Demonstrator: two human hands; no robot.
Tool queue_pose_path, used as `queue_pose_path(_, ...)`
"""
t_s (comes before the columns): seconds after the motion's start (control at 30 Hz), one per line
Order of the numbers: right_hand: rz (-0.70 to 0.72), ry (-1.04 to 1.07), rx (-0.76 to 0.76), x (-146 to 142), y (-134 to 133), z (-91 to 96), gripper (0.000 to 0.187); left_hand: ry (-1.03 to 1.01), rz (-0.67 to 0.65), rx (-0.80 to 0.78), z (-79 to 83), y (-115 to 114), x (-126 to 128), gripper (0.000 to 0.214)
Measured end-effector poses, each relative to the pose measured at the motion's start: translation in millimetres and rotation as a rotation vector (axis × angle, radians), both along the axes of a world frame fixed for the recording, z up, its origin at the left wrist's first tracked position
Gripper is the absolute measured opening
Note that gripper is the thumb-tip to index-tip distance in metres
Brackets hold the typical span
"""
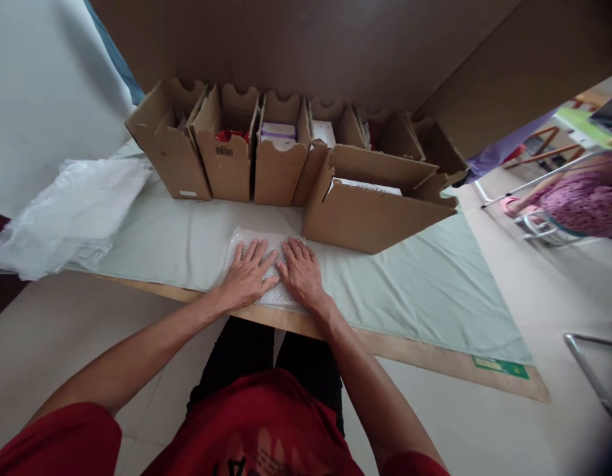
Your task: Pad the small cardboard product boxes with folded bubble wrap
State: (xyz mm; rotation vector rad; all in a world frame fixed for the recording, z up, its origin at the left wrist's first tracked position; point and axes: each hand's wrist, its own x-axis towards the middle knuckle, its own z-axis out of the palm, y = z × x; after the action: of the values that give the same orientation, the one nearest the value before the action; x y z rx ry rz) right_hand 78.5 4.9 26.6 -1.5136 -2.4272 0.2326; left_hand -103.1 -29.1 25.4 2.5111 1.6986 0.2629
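Note:
A sheet or bag of clear bubble wrap (268, 239) lies on the pale green cloth at the table's front edge. My left hand (247, 274) rests flat on its left part, fingers spread. Over its right part lies my right hand (302, 271), palm down with the fingers stretched out. The thumbs come close to each other in the middle. Both palms cover much of the bubble wrap, so I cannot tell whether anything is inside it.
Several open cardboard boxes (231, 172) stand in a row at the back, some with small boxes inside. A wider cardboard box (375, 218) sits angled in front at right. A pile of plastic bags (82, 205) lies at left. A person in pink (578, 198) is at far right.

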Motion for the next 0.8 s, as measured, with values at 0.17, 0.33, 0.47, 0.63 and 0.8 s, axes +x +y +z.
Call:
queue_pose_path(0.17, -0.037, -0.015, 0.024, -3, -1, 1.6, 0.051, -0.013, 0.121, -0.015, 7.3, -1, 1, 0.069)
queue_pose_path(0.33, -0.023, 0.059, -0.075, 8, 2, 12.0, 0.05, -0.086, 0.115, 0.003, 18.4, -16, -11, 0.059)
queue_pose_path(0.47, 0.005, 0.226, -0.09, 45, -26, 26.7, 0.047, -0.17, -0.2, 0.028, 25.9, -44, -35, 0.041)
queue_pose_path(0.63, 0.246, 0.152, -0.151, 69, -77, 35.3, 0.042, -0.222, -0.313, 0.032, 24.3, -57, -53, 0.033)
queue_pose_path(0.8, 0.31, 0.073, -0.001, 62, -80, 20.5, 0.034, -0.178, -0.306, 0.09, 27.6, -49, -50, 0.026)
